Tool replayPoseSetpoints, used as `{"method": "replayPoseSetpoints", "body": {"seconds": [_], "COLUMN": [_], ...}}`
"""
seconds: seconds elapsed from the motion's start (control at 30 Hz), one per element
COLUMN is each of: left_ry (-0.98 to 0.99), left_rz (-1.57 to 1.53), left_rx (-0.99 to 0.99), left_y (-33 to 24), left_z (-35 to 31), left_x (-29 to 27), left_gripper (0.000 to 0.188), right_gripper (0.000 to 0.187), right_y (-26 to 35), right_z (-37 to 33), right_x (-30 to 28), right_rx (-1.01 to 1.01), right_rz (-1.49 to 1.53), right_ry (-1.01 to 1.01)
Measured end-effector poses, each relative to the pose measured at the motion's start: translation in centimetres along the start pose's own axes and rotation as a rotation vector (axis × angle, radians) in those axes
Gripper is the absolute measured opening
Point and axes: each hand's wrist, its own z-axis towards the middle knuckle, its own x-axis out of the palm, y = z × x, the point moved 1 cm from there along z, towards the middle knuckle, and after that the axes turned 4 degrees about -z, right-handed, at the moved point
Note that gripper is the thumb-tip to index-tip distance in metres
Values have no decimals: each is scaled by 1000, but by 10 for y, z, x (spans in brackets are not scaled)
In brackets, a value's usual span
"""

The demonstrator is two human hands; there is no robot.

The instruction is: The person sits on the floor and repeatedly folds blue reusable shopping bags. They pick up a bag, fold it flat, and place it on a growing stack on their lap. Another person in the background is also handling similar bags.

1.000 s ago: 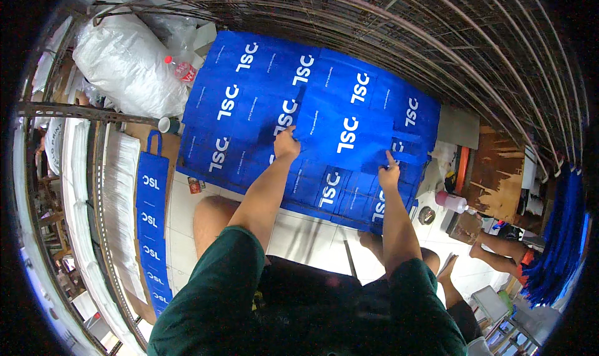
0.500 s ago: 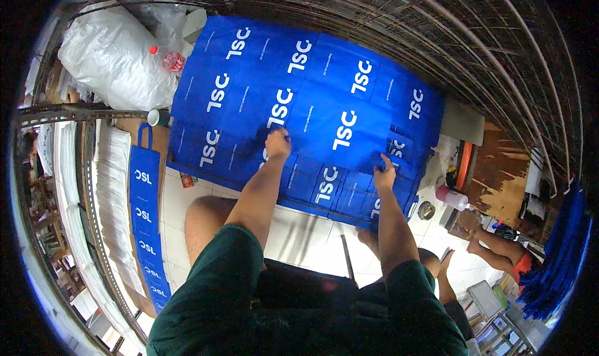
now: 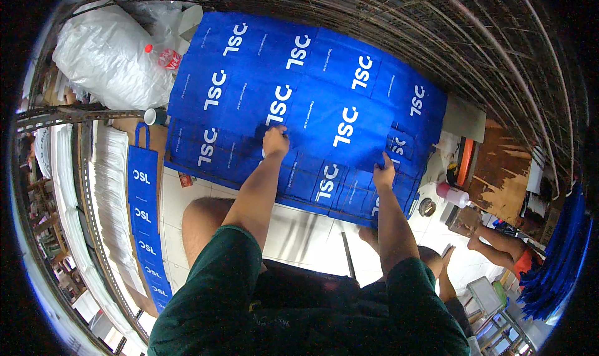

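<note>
A blue printed fabric sheet (image 3: 318, 128) with white lettering lies over rows of similar blue fabric pieces (image 3: 206, 44) that cover the table in front of me. At its near left corner, my left hand (image 3: 275, 142) is closed, fingers pinched on the cloth. My right hand (image 3: 385, 170) grips the near right edge between thumb and fingers. Between the hands, the sheet's near edge looks slightly raised, and the rest appears to lie flat. The fingertips of both hands are partly hidden.
Wire racks (image 3: 437, 38) curve along the far side. To the left are a plastic sack (image 3: 100, 56), a red-capped bottle (image 3: 167, 59), a cup (image 3: 151, 116) and a blue strip (image 3: 142, 197). At right stand a pink bottle (image 3: 453, 194) and another person's legs (image 3: 502, 247).
The view has shifted slightly. Both hands stay at nearly the same places on the sheet, with no visible change in their hold.
</note>
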Motion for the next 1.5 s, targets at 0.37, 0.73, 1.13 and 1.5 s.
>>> {"method": "replayPoseSetpoints", "body": {"seconds": [0.37,0.73,1.13,1.5], "left_ry": [-56,-208,-224,-263], "left_rz": [11,61,196,36], "left_rx": [12,318,340,935], "left_y": [-6,-17,-44,-61], "left_z": [-4,-43,-65,-124], "left_x": [-7,-35,-146,-149], "left_gripper": [22,19,17,28], "right_gripper": [54,54,32,40], "right_y": [-14,-18,57,-114], "right_z": [0,-85,-144,-336], "right_x": [12,-1,-154,-394], "right_rx": [23,217,59,335], "right_rz": [105,80,496,-286], "right_ry": [-46,-190,-45,-493]}}
